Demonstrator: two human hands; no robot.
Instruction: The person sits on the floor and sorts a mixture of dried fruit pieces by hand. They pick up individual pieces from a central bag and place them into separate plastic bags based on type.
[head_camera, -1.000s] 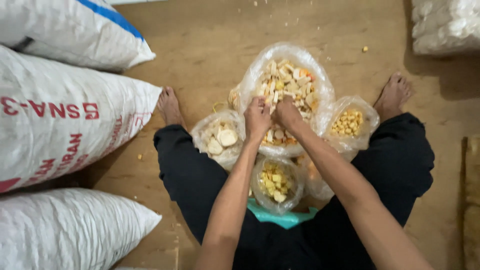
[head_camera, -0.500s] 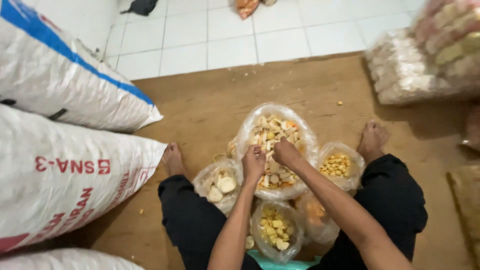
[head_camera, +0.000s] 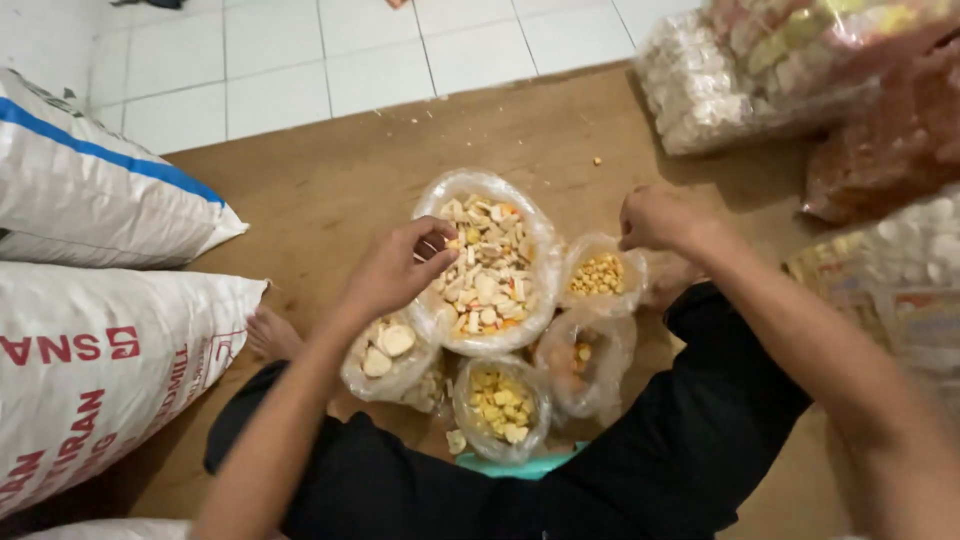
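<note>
Landmark: we place everything against the big bag of mixed crackers (head_camera: 487, 268), which sits open-mouthed on the brown floor mat (head_camera: 330, 200) between our legs.
Sacks: two white woven sacks (head_camera: 95, 190) lie well to the left of the big bag, one behind the other.
Packed stock: clear bags of white and reddish crackers (head_camera: 740, 80) are heaped to the far right of it.
Small bags: four clear bags ring its near side: flat pale rounds (head_camera: 385, 355) at its lower left, yellow cubes (head_camera: 500, 408) just below, a nearly empty one (head_camera: 585, 362) at lower right, yellow pellets (head_camera: 598, 275) touching its right edge.
Change: half a second ago both hands met over the middle of the big bag; now we have them apart.
Left hand: our left hand (head_camera: 398, 268) sits at the big bag's left rim, fingers curled and pinched on crackers or on the plastic; we cannot tell which.
Right hand: our right hand (head_camera: 655, 218) has swung beyond the pellet bag, closed into a loose fist; whether it holds anything we cannot tell.
Reading: we judge the two-handed work in the big bag has broken off, each hand now working separately.
</note>
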